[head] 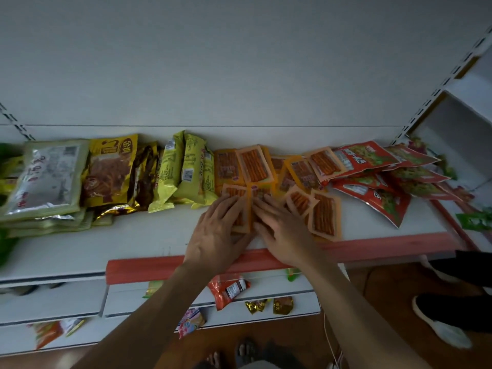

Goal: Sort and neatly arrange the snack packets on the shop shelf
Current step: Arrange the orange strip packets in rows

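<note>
White metal shop shelf (133, 243) with a red front edge strip (159, 265) and a plain white back panel, head view. Along the shelf, left to right: a stack of pale green and silver foil packets (45, 179); gold and brown packets (111, 171); upright yellow packets (191, 169); flat orange packets with clear windows (255, 166), loosely overlapping at the centre; red pillow packets (372, 179), fanned out at the right end.

The left hand (215, 233) and right hand (285, 233) lie side by side, palms down, on the front orange packets near the shelf edge. The fingers of both are straight and slightly spread, pressing flat and gripping nothing.

Lower shelves below carry scattered small packets (229, 288). A black shoe with a white sole (439, 320) stands on the wooden floor at right.
</note>
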A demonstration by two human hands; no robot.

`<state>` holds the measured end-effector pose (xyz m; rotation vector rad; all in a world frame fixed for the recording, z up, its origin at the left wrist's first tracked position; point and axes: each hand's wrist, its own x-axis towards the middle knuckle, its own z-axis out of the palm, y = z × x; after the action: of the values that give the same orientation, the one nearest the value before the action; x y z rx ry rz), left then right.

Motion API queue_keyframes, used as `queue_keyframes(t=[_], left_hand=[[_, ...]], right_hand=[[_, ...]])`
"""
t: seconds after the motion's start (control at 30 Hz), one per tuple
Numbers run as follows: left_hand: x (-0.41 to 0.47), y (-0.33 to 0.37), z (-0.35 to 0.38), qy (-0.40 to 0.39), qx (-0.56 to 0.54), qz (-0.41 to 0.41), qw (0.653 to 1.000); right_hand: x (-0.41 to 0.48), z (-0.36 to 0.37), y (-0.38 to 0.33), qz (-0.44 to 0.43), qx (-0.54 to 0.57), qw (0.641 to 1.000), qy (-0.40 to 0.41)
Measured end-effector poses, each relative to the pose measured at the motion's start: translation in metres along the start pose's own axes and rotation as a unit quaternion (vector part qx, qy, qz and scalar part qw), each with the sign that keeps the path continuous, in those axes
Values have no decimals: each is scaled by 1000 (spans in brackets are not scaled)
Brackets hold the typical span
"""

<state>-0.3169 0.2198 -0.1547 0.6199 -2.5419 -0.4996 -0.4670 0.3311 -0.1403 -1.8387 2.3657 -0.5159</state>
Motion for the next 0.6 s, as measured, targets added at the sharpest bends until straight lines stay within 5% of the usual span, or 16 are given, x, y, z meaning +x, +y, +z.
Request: queue_keyframes(t=[0.23,0.37,0.6], left_hand=[[0,3,-1,-45,94,11,995],[3,6,-1,-45,133,27,990],[17,27,-5,-61,140,122,981]], right_hand=[[-3,-18,18,7,18,999,37],[-13,-30,39,83,-71,993,-41],[-23,-36,52,25,55,998,16]])
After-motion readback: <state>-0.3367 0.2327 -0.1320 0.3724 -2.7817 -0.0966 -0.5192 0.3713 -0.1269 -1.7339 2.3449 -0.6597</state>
